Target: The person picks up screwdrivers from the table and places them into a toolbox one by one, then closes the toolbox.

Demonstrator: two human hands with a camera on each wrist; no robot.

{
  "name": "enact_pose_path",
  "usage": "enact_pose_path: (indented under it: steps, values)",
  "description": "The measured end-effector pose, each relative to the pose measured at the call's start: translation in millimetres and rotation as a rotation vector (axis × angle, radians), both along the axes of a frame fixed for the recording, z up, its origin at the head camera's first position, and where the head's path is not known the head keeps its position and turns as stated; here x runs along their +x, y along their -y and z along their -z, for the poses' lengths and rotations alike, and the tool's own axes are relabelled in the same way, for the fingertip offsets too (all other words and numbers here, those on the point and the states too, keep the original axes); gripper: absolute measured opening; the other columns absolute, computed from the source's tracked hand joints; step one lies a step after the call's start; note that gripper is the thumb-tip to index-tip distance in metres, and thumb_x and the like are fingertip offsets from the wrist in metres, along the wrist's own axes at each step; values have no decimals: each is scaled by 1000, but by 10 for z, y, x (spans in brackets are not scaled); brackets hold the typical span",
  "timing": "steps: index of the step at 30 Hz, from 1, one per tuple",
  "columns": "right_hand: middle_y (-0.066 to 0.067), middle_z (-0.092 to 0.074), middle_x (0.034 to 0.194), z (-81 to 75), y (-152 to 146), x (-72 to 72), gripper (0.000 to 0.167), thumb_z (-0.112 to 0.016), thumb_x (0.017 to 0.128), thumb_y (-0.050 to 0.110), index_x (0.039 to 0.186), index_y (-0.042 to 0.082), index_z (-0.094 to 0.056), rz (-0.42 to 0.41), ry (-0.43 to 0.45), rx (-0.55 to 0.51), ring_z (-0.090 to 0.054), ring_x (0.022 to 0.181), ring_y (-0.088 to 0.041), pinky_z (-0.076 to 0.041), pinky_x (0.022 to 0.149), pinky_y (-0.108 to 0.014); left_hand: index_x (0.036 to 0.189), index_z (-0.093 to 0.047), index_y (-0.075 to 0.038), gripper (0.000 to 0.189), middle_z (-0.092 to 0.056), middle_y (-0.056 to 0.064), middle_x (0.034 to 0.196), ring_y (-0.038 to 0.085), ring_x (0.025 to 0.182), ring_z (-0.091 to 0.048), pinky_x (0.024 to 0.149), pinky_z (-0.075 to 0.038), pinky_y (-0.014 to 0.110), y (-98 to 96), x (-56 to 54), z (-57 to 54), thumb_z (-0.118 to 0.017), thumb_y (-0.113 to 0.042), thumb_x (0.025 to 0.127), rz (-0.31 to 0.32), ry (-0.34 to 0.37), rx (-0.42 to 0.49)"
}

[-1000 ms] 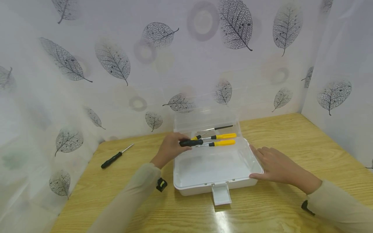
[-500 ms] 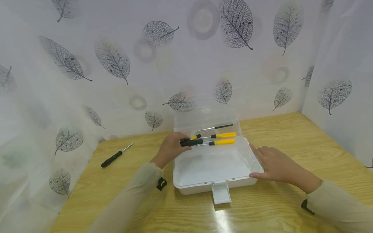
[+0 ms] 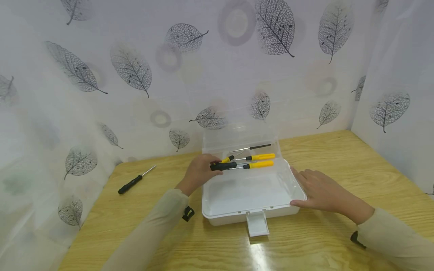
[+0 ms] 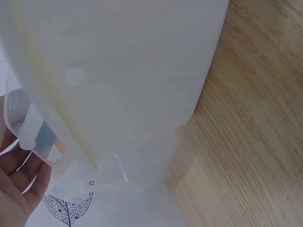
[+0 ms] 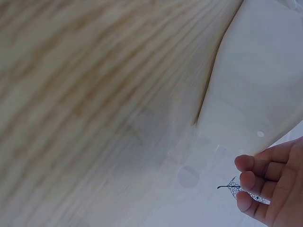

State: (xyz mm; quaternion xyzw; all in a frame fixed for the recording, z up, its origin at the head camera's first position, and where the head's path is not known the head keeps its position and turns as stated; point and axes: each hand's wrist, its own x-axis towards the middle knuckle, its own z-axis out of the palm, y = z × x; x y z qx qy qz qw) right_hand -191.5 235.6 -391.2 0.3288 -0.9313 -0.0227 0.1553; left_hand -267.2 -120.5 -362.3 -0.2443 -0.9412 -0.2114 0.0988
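My left hand (image 3: 200, 169) pinches the black handle of a screwdriver (image 3: 223, 166) over the back left part of an open white plastic box (image 3: 222, 217). Beyond it, near the raised translucent lid (image 3: 237, 134), lie two yellow-handled screwdrivers (image 3: 262, 156) and a thin dark-handled tool (image 3: 260, 146). A third yellow handle (image 3: 228, 159) shows partly behind the held screwdriver. On the box's right side my right hand (image 3: 320, 191) grips the rim, thumb at the front corner. The left wrist view shows left fingers (image 4: 28, 172) past the box's wall; right fingertips (image 5: 246, 179) curl beside the wall in the right wrist view.
Another black-handled screwdriver (image 3: 130, 184) lies on the wooden table (image 3: 162, 244) to the left. The box's white latch (image 3: 257, 224) hangs down at the front. A leaf-patterned sheet (image 3: 217, 75) stands behind the table and along its sides.
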Motion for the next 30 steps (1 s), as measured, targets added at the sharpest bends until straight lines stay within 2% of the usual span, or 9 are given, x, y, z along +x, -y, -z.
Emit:
enact_pose_path:
  steps: [16, 22, 30]
  values:
    - [-16, -64, 97, 21, 4, -14, 96, -58, 78, 66, 130, -13, -43, 18, 28, 9, -59, 83, -24, -50, 73, -39, 108, -70, -10, 40, -71, 5, 100, 17, 86, -63, 82, -52, 32, 38, 7, -1, -81, -18, 70, 28, 30, 41]
    - [-16, -64, 95, 27, 4, -13, 96, -58, 78, 66, 130, -13, -43, 12, 19, 7, -59, 81, -23, -50, 72, -38, 110, -69, -9, 42, -71, 4, 103, 16, 88, -63, 80, -52, 30, 74, 14, 1, -81, -21, 71, 44, 14, 88]
    - [-14, -64, 93, 35, 8, -20, 97, -59, 77, 66, 129, -15, -43, -1, -2, -4, -58, 79, -22, -50, 70, -37, 110, -68, -11, 39, -71, 3, 104, 15, 87, -62, 75, -53, 29, 125, 73, -52, -78, -24, 75, 27, -11, 107]
